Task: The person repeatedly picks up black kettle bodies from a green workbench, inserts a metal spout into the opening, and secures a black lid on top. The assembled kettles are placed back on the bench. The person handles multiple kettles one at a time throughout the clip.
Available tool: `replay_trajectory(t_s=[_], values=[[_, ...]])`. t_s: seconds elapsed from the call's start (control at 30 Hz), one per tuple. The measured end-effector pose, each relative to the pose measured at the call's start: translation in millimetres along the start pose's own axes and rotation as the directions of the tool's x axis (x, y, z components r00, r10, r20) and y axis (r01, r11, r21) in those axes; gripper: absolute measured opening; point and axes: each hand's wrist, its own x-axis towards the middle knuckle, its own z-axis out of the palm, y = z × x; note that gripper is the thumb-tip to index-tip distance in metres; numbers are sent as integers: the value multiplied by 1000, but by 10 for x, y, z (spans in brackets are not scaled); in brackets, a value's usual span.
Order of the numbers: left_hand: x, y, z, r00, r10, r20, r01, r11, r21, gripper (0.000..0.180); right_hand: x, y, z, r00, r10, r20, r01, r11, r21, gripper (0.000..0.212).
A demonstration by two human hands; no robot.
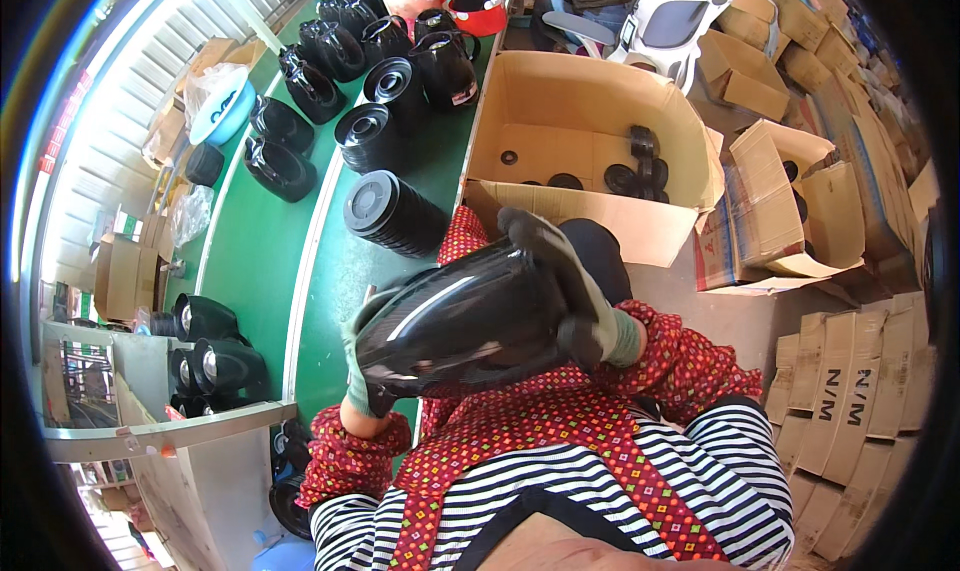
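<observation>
A large glossy black plastic shell (470, 321), rounded like a kettle body, lies sideways between my gloved hands above my lap. My left hand (362, 361) grips its left end, with some fingers hidden behind it. My right hand (572, 281), in a grey-green glove with dark coating, clasps the right end. Just beyond the shell, a tilted stack of round black ridged discs (392, 211) rests on the green worktable (335, 261). Farther back stand more stacked black round parts (368, 136) and several glossy black shells (280, 166).
An open cardboard box (590, 101) with loose black round parts stands right of the table. Beyond it are another open box (800, 201) and a white-framed chair (675, 21) near a seated person. Flattened cartons (850, 391) are piled at right. A blue basin (223, 111) sits at left.
</observation>
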Motion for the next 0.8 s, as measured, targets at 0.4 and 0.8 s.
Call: replay_trajectory(t_s=[0.4,0.8], values=[[100,387,237,945,-191,266,210,977,-46,62,-49,-29,-229,984,176,10,-177,984,26,94],[-208,-101,897,581,-455,675,802,179,-570,57,96,-350,-296,888,-232,398,390,838,-382,100]])
